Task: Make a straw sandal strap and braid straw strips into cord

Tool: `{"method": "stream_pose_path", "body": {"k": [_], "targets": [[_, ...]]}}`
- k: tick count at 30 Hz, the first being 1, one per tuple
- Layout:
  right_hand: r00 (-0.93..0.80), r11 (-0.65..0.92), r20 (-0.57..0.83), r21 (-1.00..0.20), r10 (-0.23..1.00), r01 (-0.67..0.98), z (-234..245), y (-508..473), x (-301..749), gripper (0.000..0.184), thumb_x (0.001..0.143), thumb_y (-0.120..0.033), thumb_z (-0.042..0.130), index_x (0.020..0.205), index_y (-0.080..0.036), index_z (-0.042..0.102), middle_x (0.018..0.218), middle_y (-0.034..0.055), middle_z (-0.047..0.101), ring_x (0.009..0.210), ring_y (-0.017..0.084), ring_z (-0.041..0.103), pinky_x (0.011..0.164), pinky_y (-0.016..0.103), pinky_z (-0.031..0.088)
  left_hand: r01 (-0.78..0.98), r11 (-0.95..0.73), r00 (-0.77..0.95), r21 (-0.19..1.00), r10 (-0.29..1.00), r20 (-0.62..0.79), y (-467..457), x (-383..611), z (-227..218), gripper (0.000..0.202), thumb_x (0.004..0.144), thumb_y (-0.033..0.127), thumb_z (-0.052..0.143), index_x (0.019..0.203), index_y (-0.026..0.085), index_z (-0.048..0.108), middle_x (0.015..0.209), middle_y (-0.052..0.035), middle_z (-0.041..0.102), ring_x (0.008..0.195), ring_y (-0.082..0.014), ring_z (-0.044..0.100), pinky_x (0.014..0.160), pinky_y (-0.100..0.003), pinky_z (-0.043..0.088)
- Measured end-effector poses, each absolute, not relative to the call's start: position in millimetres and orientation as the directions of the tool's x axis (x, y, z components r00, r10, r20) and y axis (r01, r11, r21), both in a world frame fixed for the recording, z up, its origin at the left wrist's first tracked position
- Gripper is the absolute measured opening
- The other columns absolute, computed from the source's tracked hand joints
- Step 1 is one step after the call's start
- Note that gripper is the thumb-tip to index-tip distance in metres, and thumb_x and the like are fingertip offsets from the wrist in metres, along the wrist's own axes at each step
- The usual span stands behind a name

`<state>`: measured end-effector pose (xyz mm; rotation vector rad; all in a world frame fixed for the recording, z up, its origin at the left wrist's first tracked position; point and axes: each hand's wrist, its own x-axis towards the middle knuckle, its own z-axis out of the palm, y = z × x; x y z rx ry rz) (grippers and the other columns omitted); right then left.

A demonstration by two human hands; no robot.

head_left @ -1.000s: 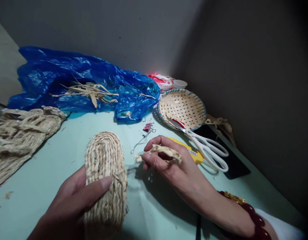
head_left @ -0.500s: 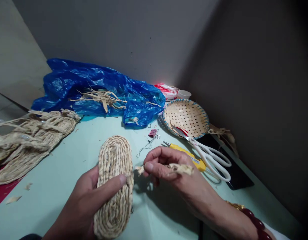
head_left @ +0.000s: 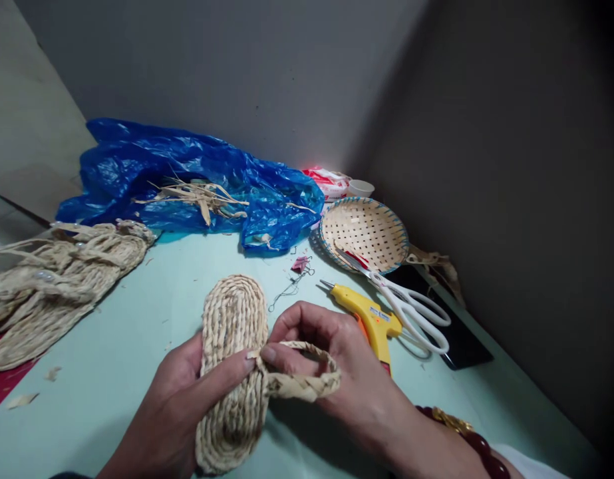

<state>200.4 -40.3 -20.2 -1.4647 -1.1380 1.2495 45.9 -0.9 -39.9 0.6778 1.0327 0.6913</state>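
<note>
A woven straw sole [head_left: 231,319], long and oval with coiled rows, stands tilted in my left hand [head_left: 187,392]. My left fingers go behind it, and the thumb presses on its front near the right edge. My right hand [head_left: 336,359] is at that same edge, thumb and forefinger pinching the end of a braided straw strip [head_left: 307,386]. The strip bends in a loop around my right thumb, and its other part meets the edge of the sole. My left thumb tip touches the pinched end. Whether the strip is fastened at the edge is hidden.
A yellow glue gun [head_left: 369,316], white-handled scissors [head_left: 411,309] and a black phone [head_left: 466,339] lie to the right. Behind are a woven basket [head_left: 371,233] and a blue plastic bag [head_left: 187,153] with straw strips [head_left: 201,196]. Finished-looking straw sandals [head_left: 72,279] lie at left.
My right hand has moved left to the sole, bringing the strip's end against its edge by my left thumb. The strip now shows as a loop, and more of the glue gun is visible.
</note>
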Motion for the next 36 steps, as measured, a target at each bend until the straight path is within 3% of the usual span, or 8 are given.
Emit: {"method": "stream_pose_path", "body": {"k": [5,8,13,21,25,29,31,36], "targets": [[0.117,-0.159,-0.141,-0.974,0.983,0.163,-25.0,-39.7,199.0,0.007,0.076,-0.019,0.062,0.073,-0.018,0.056,0.064,-0.0033,0.053,0.059,0.011,0.045,0.054,0.023,0.036,-0.257,0.634,0.391,0.729,0.758,-0.522,-0.8,46.0,-39.0,0.050,0.057,0.020,0.084,0.105,0.017,0.069,0.073,-0.0009,0.077,0.073,-0.0239,0.074,0.054,-0.021,0.054],[0.143,-0.148,-0.124,-0.973,0.982,0.179,-27.6,-40.8,197.0,0.009,0.075,-0.019,0.063,0.071,-0.019,0.055,0.062,-0.0037,0.052,0.057,0.010,0.044,0.052,0.022,0.034,-0.207,0.605,0.380,0.768,0.774,-0.507,-0.8,42.8,-45.0,0.055,0.058,0.027,0.087,0.109,0.019,0.067,0.085,-0.0037,0.079,0.083,-0.0271,0.074,0.060,-0.024,0.057],[0.143,-0.144,-0.118,-0.971,0.983,0.189,-27.1,-42.3,197.9,0.014,0.073,-0.019,0.065,0.069,-0.019,0.052,0.060,-0.0045,0.052,0.055,0.010,0.043,0.049,0.021,0.032,-0.077,0.502,0.377,0.861,0.814,-0.441,0.2,36.7,-54.0,0.049,0.059,0.029,0.087,0.103,0.019,0.070,0.084,-0.0042,0.079,0.075,-0.0248,0.073,0.062,-0.026,0.059],[-0.015,-0.138,-0.140,-0.986,0.990,0.093,-18.4,-38.0,213.7,0.018,0.086,-0.031,0.062,0.077,-0.018,0.053,0.069,-0.0044,0.048,0.064,0.010,0.041,0.057,0.023,0.033,-0.075,0.593,0.360,0.802,0.766,-0.533,6.3,41.6,-37.9,0.035,0.064,0.033,0.087,0.089,0.018,0.069,0.063,-0.0009,0.073,0.053,-0.0167,0.065,0.049,-0.025,0.056],[-0.033,-0.138,-0.138,-0.990,0.990,0.004,-15.5,-38.6,218.3,0.018,0.082,-0.028,0.069,0.085,-0.018,0.055,0.073,-0.0044,0.050,0.068,0.010,0.044,0.060,0.022,0.036,-0.141,0.634,0.397,0.761,0.740,-0.543,14.5,40.8,-40.8,0.038,0.065,0.026,0.086,0.099,0.019,0.070,0.070,-0.0038,0.077,0.057,-0.0233,0.070,0.051,-0.033,0.060],[-0.035,-0.135,-0.133,-0.990,0.991,-0.047,-16.9,-38.5,218.3,0.022,0.079,-0.022,0.071,0.094,-0.017,0.056,0.080,-0.0024,0.056,0.073,0.011,0.049,0.065,0.022,0.040,-0.195,0.641,0.380,0.743,0.747,-0.545,19.2,40.0,-42.0,0.023,0.063,0.024,0.088,0.078,0.019,0.072,0.071,-0.0038,0.079,0.065,-0.0262,0.075,0.056,-0.030,0.061],[-0.010,-0.125,-0.125,-0.992,0.992,-0.010,-19.5,-37.7,216.7,0.017,0.080,-0.019,0.068,0.093,-0.017,0.056,0.081,-0.0014,0.059,0.073,0.011,0.051,0.068,0.023,0.043,-0.211,0.647,0.363,0.733,0.748,-0.556,19.2,41.2,-39.7,0.022,0.060,0.023,0.089,0.072,0.019,0.071,0.074,-0.0035,0.080,0.071,-0.0280,0.077,0.055,-0.028,0.061],[0.053,0.002,0.011,-0.986,0.999,0.167,-29.5,-38.1,212.2,0.008,0.084,-0.019,0.063,0.091,-0.019,0.061,0.075,-0.0018,0.061,0.070,0.013,0.055,0.065,0.024,0.045,-0.249,0.665,0.364,0.705,0.738,-0.568,18.1,44.4,-36.0,0.022,0.063,0.020,0.086,0.083,0.019,0.076,0.073,-0.0040,0.080,0.082,-0.0308,0.077,0.060,-0.029,0.063]]}}
